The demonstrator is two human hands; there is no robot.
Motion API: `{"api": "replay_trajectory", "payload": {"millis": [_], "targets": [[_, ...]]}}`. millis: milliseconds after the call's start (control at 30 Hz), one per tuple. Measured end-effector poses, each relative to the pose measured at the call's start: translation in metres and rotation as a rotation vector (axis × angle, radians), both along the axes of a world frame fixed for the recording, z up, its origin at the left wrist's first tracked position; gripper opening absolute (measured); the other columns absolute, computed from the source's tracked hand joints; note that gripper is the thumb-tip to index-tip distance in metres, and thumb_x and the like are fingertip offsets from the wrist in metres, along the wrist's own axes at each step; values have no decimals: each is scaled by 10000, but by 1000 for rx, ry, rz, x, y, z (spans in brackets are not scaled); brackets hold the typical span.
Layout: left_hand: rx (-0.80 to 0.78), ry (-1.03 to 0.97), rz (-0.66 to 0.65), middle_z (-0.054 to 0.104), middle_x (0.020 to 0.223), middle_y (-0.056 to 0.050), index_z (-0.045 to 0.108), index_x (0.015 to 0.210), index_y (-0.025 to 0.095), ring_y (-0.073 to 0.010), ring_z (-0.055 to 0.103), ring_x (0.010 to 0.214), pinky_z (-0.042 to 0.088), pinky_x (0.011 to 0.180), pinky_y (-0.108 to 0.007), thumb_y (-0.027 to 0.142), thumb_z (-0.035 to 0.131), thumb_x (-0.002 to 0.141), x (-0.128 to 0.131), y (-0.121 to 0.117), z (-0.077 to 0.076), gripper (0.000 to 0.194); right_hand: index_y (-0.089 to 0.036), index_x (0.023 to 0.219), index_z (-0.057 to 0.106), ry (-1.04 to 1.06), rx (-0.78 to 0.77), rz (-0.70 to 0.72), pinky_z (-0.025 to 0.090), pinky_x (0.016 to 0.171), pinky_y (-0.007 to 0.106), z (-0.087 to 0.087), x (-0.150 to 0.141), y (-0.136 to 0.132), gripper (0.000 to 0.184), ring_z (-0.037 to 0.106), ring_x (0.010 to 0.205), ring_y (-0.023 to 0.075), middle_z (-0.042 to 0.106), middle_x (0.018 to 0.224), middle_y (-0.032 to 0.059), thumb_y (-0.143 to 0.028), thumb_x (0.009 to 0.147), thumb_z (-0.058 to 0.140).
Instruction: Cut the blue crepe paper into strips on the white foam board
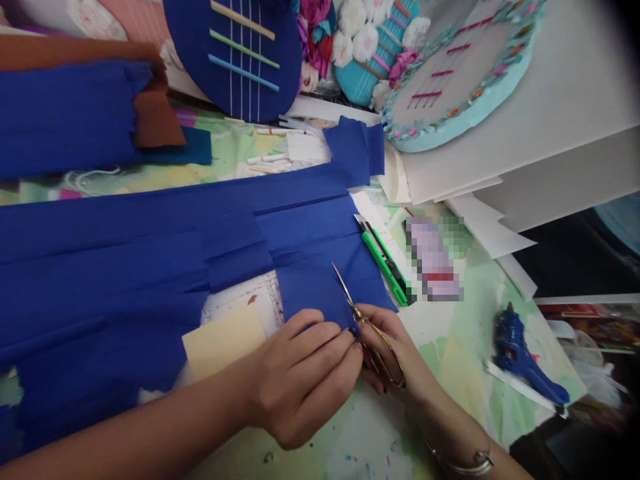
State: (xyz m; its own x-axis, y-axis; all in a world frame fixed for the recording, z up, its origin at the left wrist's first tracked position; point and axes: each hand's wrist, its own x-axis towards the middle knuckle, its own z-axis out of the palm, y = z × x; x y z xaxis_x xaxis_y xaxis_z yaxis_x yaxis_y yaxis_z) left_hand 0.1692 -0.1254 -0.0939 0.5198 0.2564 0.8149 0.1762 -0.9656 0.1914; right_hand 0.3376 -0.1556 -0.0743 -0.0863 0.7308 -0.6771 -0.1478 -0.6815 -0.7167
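Strips of deep blue crepe-like paper [150,247] lie across the table, overlapping one another. My left hand [310,373] is closed on the near edge of one blue piece [315,287], its fingertips pinched together. My right hand [395,343] holds small scissors [355,312] with gold-coloured handles, fingers around the loops. Their blades look closed and point away from me over the blue piece. The two hands meet at the paper's near corner, where the fingers partly hide the edge. A yellowish paper square [225,337] sits by my left wrist.
Beyond the scissors lies a green utility knife [385,267] with its blade out, beside a blurred lilac object [433,260]. A blue glue gun [523,357] rests at the right. Decorated round boards [235,53] and white sheets [515,113] stand along the back.
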Motion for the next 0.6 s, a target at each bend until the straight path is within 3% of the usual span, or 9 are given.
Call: {"api": "replay_trajectory", "payload": {"millis": [600], "targets": [[10,7,6,689,887,-168,644,961,33,-264,641,901,518,713,-405,110,377,918,2,0,0,281,-191,689,450,49,54,26,246,204,126,-3,1,4,448,289,212,21,376,389,-128,-577,688,678]]}}
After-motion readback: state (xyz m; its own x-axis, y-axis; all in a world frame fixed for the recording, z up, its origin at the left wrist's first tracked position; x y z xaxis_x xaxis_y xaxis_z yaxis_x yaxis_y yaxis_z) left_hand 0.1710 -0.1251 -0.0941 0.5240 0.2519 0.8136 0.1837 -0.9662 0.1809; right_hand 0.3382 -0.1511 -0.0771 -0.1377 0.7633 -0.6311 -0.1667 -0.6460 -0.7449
